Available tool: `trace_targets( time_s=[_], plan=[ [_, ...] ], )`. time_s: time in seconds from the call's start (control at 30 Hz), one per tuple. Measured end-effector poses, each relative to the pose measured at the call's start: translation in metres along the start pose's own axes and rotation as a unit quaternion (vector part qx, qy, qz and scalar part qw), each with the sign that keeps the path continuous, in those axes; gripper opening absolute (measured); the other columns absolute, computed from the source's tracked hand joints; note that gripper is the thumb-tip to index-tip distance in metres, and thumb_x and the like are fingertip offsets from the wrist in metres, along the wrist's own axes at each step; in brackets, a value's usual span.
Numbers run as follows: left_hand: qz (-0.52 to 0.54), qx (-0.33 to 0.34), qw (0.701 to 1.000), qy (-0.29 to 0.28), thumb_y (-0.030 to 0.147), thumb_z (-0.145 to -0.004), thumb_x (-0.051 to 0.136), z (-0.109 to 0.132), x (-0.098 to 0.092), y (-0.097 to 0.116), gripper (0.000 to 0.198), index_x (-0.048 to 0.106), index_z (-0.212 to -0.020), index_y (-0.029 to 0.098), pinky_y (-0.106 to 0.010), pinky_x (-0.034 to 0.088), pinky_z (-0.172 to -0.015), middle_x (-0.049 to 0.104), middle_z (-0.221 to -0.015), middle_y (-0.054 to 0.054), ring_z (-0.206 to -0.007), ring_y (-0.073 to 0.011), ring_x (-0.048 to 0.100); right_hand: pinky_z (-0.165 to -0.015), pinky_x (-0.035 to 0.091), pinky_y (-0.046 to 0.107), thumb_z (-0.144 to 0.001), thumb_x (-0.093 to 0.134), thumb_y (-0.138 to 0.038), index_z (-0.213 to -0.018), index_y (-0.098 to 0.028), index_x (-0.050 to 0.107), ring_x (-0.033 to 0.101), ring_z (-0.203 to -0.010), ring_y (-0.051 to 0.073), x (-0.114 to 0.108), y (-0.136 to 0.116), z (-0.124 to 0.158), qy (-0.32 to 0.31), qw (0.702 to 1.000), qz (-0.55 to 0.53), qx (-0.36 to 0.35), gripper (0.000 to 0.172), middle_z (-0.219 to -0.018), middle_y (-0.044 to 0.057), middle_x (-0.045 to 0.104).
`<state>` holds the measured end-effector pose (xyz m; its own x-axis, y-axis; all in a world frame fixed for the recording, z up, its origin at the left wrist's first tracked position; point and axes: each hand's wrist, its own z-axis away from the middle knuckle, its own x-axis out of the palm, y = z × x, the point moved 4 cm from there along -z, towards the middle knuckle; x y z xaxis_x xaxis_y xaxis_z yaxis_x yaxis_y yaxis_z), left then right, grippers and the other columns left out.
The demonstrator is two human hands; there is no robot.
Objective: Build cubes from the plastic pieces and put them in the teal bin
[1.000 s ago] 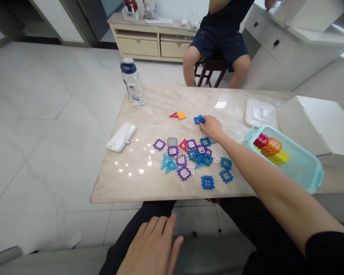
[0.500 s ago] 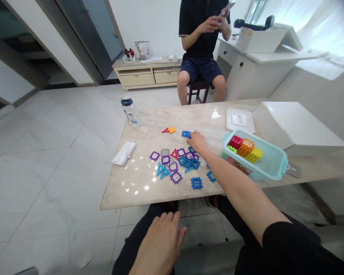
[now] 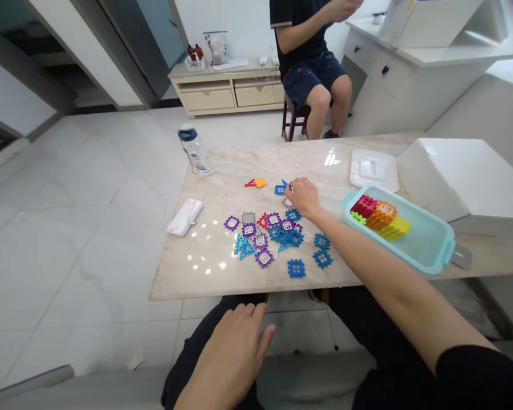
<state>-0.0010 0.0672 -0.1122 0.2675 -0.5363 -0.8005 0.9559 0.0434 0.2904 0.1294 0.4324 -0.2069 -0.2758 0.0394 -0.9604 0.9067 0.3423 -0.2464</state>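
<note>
My right hand (image 3: 303, 196) reaches across the marble table (image 3: 222, 273), its fingers curled on a blue square tile (image 3: 280, 188). A scatter of flat blue, purple and red tiles (image 3: 277, 233) lies just in front of it. An orange and red tile pair (image 3: 257, 183) sits a little farther left. My left hand (image 3: 233, 356) rests flat on my left thigh below the table edge, fingers stretched out and holding nothing.
A teal bin (image 3: 427, 247) with red, orange, yellow and green cubes stands at right, its clear lid (image 3: 374, 169) behind it. A white box (image 3: 461, 176), a water bottle (image 3: 194, 150) and a white cloth (image 3: 183, 217) are on the table. A seated person (image 3: 312, 62) faces me.
The camera tilted up and then partly back down. My right hand stayed at the blue tile, shifting slightly. My left hand stayed on my thigh.
</note>
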Motion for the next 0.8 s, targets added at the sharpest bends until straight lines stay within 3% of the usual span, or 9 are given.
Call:
trace_targets(
  time_s=[0.07, 0.13, 0.23, 0.33, 0.43, 0.57, 0.63, 0.7, 0.8],
  plan=[
    [0.008, -0.007, 1.0, -0.003, 0.039, -0.114, 0.044, 0.004, -0.004, 0.003, 0.046, 0.07, -0.148, 0.02, -0.056, 0.057, -0.111, 0.078, -0.136, -0.015, -0.127, -0.0371, 0.074, -0.099, 0.049, 0.037, -0.11, 0.05, -0.034, -0.114, -0.015, 0.081, 0.068, -0.119, 0.03, -0.024, -0.004, 0.013, 0.005, 0.997, -0.068, 0.022, 0.037, -0.121, 0.017, 0.08],
    [0.022, -0.006, 1.0, -0.001, 0.039, -0.112, 0.047, 0.007, -0.007, 0.004, 0.043, 0.072, -0.141, 0.021, -0.053, 0.057, -0.11, 0.079, -0.133, -0.015, -0.126, -0.0366, 0.074, -0.092, 0.05, 0.034, -0.11, 0.05, -0.031, -0.11, -0.014, 0.079, 0.071, -0.106, 0.027, -0.049, -0.009, 0.032, -0.033, 0.989, -0.145, 0.021, 0.033, -0.113, 0.015, 0.081],
    [0.071, 0.008, 0.997, 0.039, 0.043, -0.109, 0.051, 0.004, -0.015, 0.004, 0.037, 0.076, -0.128, 0.023, -0.047, 0.056, -0.106, 0.08, -0.131, -0.014, -0.124, -0.0348, 0.075, -0.083, 0.049, 0.029, -0.109, 0.051, -0.028, -0.095, -0.016, 0.075, 0.071, -0.088, 0.021, -0.085, -0.017, 0.074, -0.11, 0.967, -0.226, -0.038, 0.03, -0.096, 0.009, 0.08],
    [0.151, 0.017, 0.981, 0.122, 0.048, -0.106, 0.054, -0.012, -0.038, 0.006, 0.041, 0.073, -0.131, 0.021, -0.044, 0.056, -0.106, 0.08, -0.132, -0.014, -0.12, -0.032, 0.076, -0.077, 0.049, 0.026, -0.109, 0.056, -0.036, -0.089, -0.018, 0.069, 0.07, -0.081, 0.018, -0.113, -0.022, 0.128, -0.202, 0.921, -0.311, -0.116, 0.03, -0.086, 0.004, 0.078],
    [0.24, 0.058, 0.953, 0.178, 0.057, -0.103, 0.058, -0.039, -0.071, 0.019, 0.048, 0.074, -0.129, 0.02, -0.037, 0.059, -0.094, 0.083, -0.116, -0.012, -0.106, -0.0281, 0.077, -0.075, 0.051, 0.027, -0.109, 0.056, -0.042, -0.09, -0.019, 0.066, 0.07, -0.082, 0.018, -0.132, -0.022, 0.175, -0.248, 0.877, -0.384, -0.148, 0.032, -0.086, 0.004, 0.076],
    [0.259, 0.136, 0.949, 0.115, 0.06, -0.095, 0.068, -0.077, -0.097, 0.044, 0.045, 0.077, -0.099, 0.016, -0.029, 0.052, -0.072, 0.08, -0.09, -0.007, -0.081, -0.021, 0.071, -0.074, 0.053, 0.028, -0.11, 0.053, -0.041, -0.089, -0.019, 0.066, 0.069, -0.081, 0.018, -0.138, -0.015, 0.206, -0.223, 0.884, -0.396, -0.113, 0.033, -0.085, 0.003, 0.072],
    [0.279, 0.143, 0.946, 0.086, 0.057, -0.093, 0.07, -0.093, -0.096, 0.048, 0.042, 0.075, -0.086, 0.016, -0.027, 0.047, -0.065, 0.075, -0.077, -0.004, -0.071, -0.0175, 0.065, -0.077, 0.055, 0.03, -0.109, 0.056, -0.041, -0.097, -0.018, 0.071, 0.07, -0.082, 0.019, -0.136, -0.01, 0.211, -0.196, 0.895, -0.394, -0.076, 0.029, -0.088, 0.004, 0.075],
    [0.311, 0.128, 0.938, 0.09, 0.052, -0.092, 0.07, -0.106, -0.09, 0.047, 0.039, 0.076, -0.083, 0.015, -0.026, 0.044, -0.063, 0.074, -0.074, -0.004, -0.068, -0.0161, 0.064, -0.085, 0.058, 0.033, -0.105, 0.066, -0.041, -0.118, -0.019, 0.074, 0.072, -0.09, 0.02, -0.134, -0.006, 0.213, -0.16, 0.904, -0.392, -0.062, 0.026, -0.101, 0.006, 0.079],
    [0.335, 0.105, 0.93, 0.111, 0.047, -0.092, 0.07, -0.12, -0.081, 0.041, 0.035, 0.079, -0.087, 0.013, -0.026, 0.044, -0.063, 0.077, -0.076, -0.006, -0.068, -0.0166, 0.066, -0.102, 0.058, 0.039, -0.096, 0.082, -0.04, -0.146, -0.023, 0.069, 0.073, -0.109, 0.024, -0.134, -0.006, 0.213, -0.11, 0.93, -0.333, -0.112, 0.054, -0.127, 0.01, 0.076]
  ],
)
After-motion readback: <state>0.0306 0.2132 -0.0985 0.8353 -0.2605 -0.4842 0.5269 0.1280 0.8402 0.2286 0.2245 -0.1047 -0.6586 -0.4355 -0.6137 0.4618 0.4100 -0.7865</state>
